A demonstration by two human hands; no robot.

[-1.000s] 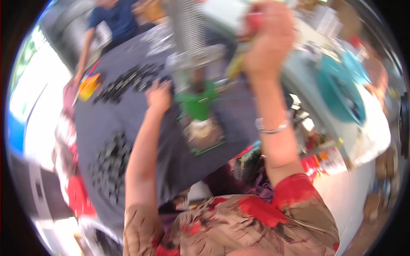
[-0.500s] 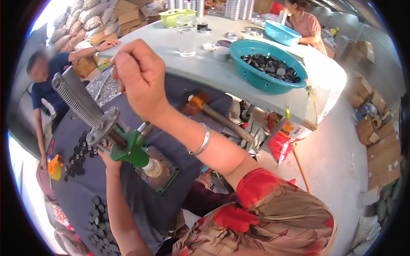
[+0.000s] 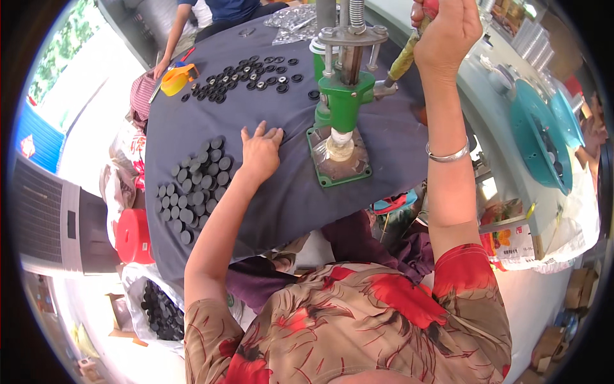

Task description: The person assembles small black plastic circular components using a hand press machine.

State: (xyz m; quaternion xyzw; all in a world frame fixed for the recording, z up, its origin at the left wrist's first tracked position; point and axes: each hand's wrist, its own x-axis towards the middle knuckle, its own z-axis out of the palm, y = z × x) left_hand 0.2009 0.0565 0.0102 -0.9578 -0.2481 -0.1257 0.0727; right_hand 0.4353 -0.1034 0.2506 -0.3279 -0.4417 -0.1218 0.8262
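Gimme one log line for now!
left hand: open, over dark grey cloth; right hand: gripping straight yellow lever; green metal press: upright

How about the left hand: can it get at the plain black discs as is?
Probably yes: the left hand looks empty, just right of the plain black discs, with only grey cloth between.

Workroom, daylit from the left

Table (image 3: 281,214), covered in dark grey-blue cloth. Past its left edge: grey louvred cabinet (image 3: 48,214), blue ribbed panel (image 3: 43,136), wide opening (image 3: 96,86) bleached by daylight, green foliage (image 3: 67,48) outside. Past its right edge: second table (image 3: 491,125), pale grey-green top. Floor (image 3: 524,313), pale, brightly lit. Cardboard boxes (image 3: 579,291), far right.
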